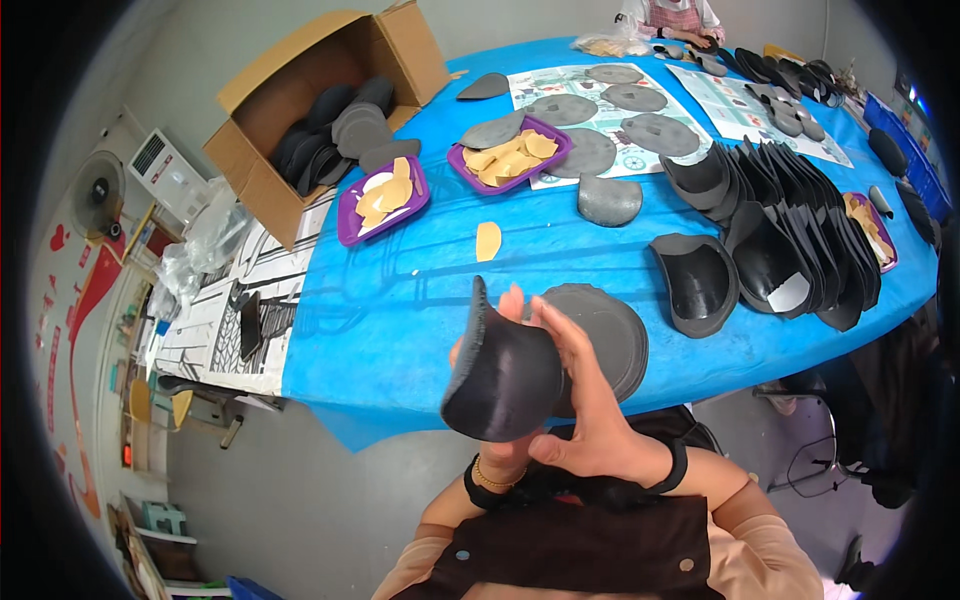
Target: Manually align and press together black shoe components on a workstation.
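A curved black foam piece (510,375) is held up over the table's near edge, its shiny hollow side showing and its left rim upright. My left hand (505,452) grips it from below and behind; most of those fingers are hidden by the piece. My right hand (592,415) closes around its right side, fingers up behind the edge and thumb low. Beyond my right hand lies a stack of flat dark grey round pieces (618,335). A small tan piece (488,241) lies alone on the blue table cover (400,300).
Purple trays (350,236) hold tan pieces. A cardboard box (290,75) of dark pieces lies open at the far left. Rows of nested black curved pieces (790,235) stand at right. Grey ovals rest on printed sheets (700,150). Another person (685,18) sits across the table.
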Motion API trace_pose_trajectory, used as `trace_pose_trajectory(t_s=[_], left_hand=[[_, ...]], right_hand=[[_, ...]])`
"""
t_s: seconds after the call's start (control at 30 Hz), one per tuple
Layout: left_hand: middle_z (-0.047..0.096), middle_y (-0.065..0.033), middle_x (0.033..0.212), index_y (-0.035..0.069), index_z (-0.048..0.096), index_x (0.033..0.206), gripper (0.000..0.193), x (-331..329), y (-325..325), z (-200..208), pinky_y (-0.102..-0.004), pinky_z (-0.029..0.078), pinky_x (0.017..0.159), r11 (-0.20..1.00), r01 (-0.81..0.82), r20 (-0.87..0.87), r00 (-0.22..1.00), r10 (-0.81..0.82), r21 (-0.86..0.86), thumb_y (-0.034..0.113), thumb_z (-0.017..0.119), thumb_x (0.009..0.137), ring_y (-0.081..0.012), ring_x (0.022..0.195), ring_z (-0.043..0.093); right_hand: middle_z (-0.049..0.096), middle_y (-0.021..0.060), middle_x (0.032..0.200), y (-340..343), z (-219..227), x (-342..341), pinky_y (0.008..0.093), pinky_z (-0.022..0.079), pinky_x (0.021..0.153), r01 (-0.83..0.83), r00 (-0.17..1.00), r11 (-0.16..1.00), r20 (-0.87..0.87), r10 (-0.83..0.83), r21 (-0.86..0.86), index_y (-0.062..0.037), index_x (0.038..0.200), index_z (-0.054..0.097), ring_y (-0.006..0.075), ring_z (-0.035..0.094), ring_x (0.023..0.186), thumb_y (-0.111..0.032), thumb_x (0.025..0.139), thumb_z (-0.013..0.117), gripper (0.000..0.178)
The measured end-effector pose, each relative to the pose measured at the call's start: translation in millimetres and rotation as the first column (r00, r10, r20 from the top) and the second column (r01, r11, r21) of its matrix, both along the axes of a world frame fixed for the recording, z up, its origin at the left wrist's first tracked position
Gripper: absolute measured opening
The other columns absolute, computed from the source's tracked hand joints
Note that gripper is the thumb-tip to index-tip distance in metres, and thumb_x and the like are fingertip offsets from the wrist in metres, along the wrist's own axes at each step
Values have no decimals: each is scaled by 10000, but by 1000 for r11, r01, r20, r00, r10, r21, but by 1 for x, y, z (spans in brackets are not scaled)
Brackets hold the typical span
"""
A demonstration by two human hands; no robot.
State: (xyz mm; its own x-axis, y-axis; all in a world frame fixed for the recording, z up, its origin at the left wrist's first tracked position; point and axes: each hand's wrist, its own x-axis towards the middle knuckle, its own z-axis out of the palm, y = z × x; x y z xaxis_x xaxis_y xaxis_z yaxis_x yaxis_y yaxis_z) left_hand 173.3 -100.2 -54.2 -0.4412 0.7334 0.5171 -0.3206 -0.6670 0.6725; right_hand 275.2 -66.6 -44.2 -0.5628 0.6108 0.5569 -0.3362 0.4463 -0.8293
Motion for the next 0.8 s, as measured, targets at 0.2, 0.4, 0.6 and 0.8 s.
trace_pose_trajectory(t_s=[0.2,0.4,0.6,0.8], left_hand=[[244,-250,1537,38,212,1450,1189,-1,0,-19,-464,323,1126,999,-6,-17,1000,5,-37,670,803,634,-327,1400,335],[270,-243,1522,34,209,1447,1199,-1,-1,-39,-456,339,1108,999,-19,-183,983,13,-31,667,811,626,-314,1387,350],[296,-235,1506,30,206,1445,1208,-16,0,-49,-447,356,1091,999,-36,-360,932,33,-4,664,818,619,-302,1375,365],[322,-228,1491,26,203,1442,1217,-27,-9,-63,-439,373,1074,999,-30,-530,847,38,24,661,825,612,-289,1362,380]], right_hand=[[146,249,1565,-7,-5,-14,489,202,1161,-44,986,998,-163,36,-51,-7,1515,128,402,212,1445,-458,778,780,1082],[150,247,1566,-5,-17,-9,505,208,1150,-8,994,999,-109,3,-47,8,1502,189,393,202,1445,-617,791,689,1070],[194,237,1552,-3,-20,-10,490,224,1145,-19,990,992,-143,1,-125,22,1483,234,379,225,1436,-620,775,695,1062],[269,257,1512,0,-20,-10,467,257,1134,12,970,991,-240,-44,-131,58,1425,307,361,294,1409,-568,728,742,1034]])
